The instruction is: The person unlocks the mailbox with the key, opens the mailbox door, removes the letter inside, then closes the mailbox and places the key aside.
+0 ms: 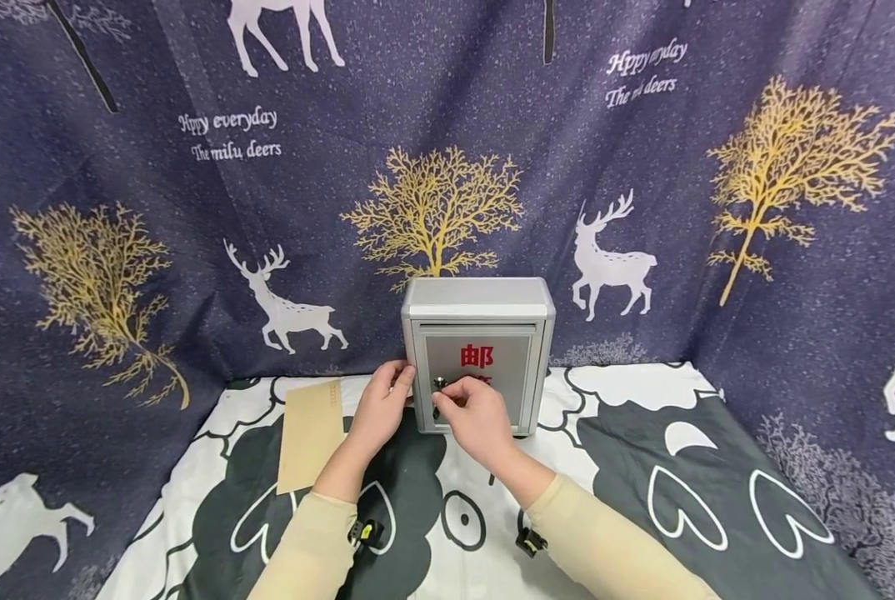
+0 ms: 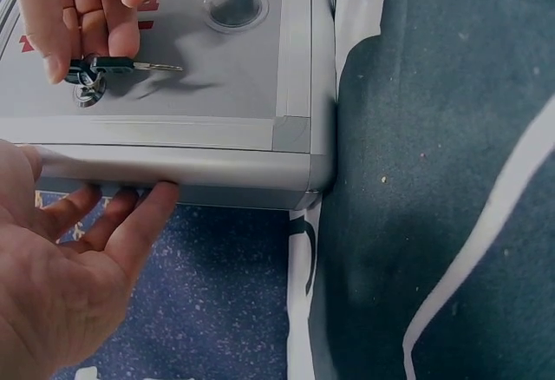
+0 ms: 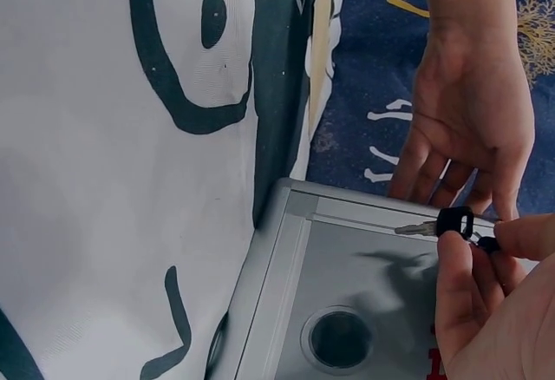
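Observation:
A silver metal mailbox (image 1: 470, 298) with red characters stands upright on the patterned cloth. My left hand (image 1: 382, 408) rests against its left side, thumb at the front edge and fingers extended along the side wall. My right hand (image 1: 481, 417) is at the front door, pinching a small black-headed key between thumb and fingertips at the round lock (image 2: 89, 94). A second key (image 2: 117, 64), also black-headed, hangs beside it, its metal blade (image 3: 416, 229) pointing away from the fingers. The fingers partly cover the pinched key, so how deep it sits in the lock cannot be seen.
A tan envelope (image 1: 308, 437) lies on the cloth left of the mailbox. A round window (image 2: 236, 7) is set in the door. Behind, a dark blue curtain (image 1: 447, 108) with deer and trees hangs close to the mailbox. Black-and-white cloth (image 1: 642, 500) covers the surface.

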The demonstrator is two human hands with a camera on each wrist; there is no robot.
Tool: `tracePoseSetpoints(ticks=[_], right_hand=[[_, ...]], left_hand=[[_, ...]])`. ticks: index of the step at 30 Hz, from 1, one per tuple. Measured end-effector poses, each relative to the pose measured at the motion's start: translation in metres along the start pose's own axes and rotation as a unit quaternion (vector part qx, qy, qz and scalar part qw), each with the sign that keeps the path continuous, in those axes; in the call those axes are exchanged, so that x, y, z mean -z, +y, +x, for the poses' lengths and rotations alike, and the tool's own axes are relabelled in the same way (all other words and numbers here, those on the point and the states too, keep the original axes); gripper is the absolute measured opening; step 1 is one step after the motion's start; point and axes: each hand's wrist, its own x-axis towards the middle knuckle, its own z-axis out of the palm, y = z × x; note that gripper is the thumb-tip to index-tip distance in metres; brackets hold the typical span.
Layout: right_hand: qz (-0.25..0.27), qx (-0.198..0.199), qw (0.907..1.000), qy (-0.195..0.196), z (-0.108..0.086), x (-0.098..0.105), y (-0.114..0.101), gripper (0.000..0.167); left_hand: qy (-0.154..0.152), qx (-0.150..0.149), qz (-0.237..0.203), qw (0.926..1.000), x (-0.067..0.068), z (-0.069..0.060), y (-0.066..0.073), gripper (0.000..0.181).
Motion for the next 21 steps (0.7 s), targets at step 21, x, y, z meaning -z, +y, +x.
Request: tracePoseSetpoints(ticks=[21], right_hand=[[-0.143, 0.091, 0.9846, 0.043, -0.0021, -0.0051, -0.0021, 0.009]], left_hand=[[0.002, 0.003, -0.001, 1.0, 0.0006, -0.0017, 0.003, 0.045]])
